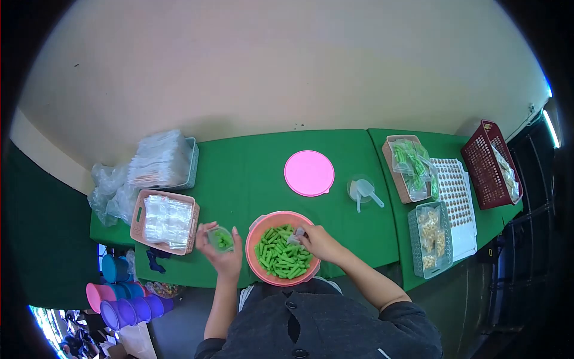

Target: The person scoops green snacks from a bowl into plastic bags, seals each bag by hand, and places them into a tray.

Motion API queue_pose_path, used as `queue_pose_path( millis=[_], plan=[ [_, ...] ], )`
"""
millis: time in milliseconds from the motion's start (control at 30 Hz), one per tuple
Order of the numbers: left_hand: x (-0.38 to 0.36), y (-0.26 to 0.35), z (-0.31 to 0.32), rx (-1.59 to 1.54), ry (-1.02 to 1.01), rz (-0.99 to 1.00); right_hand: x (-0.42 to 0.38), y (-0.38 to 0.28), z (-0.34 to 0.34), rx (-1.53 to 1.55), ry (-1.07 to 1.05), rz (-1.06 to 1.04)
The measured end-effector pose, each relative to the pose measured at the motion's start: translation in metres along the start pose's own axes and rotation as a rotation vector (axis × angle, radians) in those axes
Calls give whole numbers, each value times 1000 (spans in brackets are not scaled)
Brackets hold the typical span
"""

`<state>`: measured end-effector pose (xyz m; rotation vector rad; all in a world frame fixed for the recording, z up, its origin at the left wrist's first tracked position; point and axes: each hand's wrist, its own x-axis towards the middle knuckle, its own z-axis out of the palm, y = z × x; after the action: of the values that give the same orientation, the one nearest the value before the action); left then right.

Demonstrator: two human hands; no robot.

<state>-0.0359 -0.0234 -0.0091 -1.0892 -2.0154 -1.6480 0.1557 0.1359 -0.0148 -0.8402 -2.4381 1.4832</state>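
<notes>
A pink tub (252, 263) full of green stick-shaped pieces (281, 254) stands at the table's front edge, against the person's body. My left hand (226, 254), just left of the tub, is wrapped round a small clear cup (222, 239) with some green pieces in it. Over the tub's right side, my right hand (318, 242) grips a small translucent scoop (295, 237) among the pieces. Behind the tub lies a round pink lid (309, 173).
Left: a pink basket (137, 224) of clear bags and a blue basket (194, 161) of packets. Right: scoops in a clear bowl (363, 191), a basket (391, 161) of green packs, a grey-green basket (418, 254), a sticker sheet (463, 233), and a maroon basket (481, 161).
</notes>
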Motion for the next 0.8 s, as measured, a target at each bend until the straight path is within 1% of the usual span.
queue_pose_path(
  millis=[33, 67, 100, 133, 167, 200, 233, 267, 333, 467, 533, 567, 667, 733, 767, 800],
  plan=[
    [-3, -2, 4, 64, -88, -6, 4, 7, 1, -1, 2, 5],
    [-7, -4, 8, 61, -94, -9, 9, 13, 0, -2, -92, -41],
    [-14, -5, 12, 53, -194, -47, 11, 12, -2, 2, -185, -86],
    [-20, -7, 15, 46, -294, -85, 13, 10, -7, 8, -183, -78],
    [-28, -10, 18, 47, -301, -85, 16, 8, -13, 40, -226, -27],
    [-34, -13, 21, 114, -331, -72, 18, 5, -18, 72, -269, 22],
    [-38, -16, 23, 181, -359, -60, 20, 10, -19, 53, -291, 21],
    [-42, -21, 23, 182, -363, -61, 21, 10, -20, 56, -291, 24],
    [-45, -22, 26, 30, -376, -282, 22, 9, -24, 36, -406, 18],
    [-47, -25, 26, 53, -390, -262, 21, 3, -24, -10, -402, -20],
    [-46, -24, 24, 76, -392, -246, 19, -7, -27, 141, -434, -40],
    [-46, -24, 24, 86, -396, -252, 20, -7, -25, 150, -442, -39],
    [-45, -23, 25, 95, -388, -260, 18, -3, -15, 180, -452, 6],
    [-45, -23, 26, 99, -385, -256, 21, 6, -4, 218, -404, 56],
    [-45, -23, 26, 101, -388, -257, 22, 11, -3, 221, -404, 58],
    [-45, -24, 26, 109, -383, -225, 22, 14, -4, 119, -431, 31]
  ],
)
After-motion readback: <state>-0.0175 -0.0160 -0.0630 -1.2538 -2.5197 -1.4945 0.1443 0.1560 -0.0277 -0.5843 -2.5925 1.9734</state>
